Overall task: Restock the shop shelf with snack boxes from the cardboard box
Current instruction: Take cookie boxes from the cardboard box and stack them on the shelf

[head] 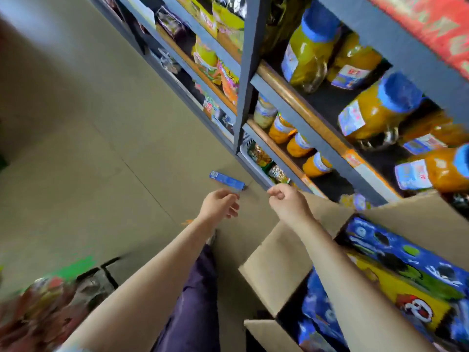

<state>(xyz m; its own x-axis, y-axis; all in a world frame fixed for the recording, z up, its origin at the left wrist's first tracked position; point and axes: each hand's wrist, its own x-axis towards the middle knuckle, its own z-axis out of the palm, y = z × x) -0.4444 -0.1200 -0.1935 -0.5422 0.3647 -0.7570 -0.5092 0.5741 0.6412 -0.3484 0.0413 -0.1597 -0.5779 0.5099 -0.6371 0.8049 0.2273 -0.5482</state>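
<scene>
Just ahead of the left hand (220, 204), lying flat on the floor (83, 158): a small blue snack box (227, 181), long axis running left to right, near end almost touching the curled fingertips, grip holding nothing. Hovering just right of it, the right hand (288, 201), fingers loosely curled on nothing and slightly farther off, forearm crossing the open cardboard box (279, 265) packed with more blue and yellow boxes. Standing right beyond, the shelf (253, 165) base with jars (309, 49), nothing blocking the reach.
</scene>
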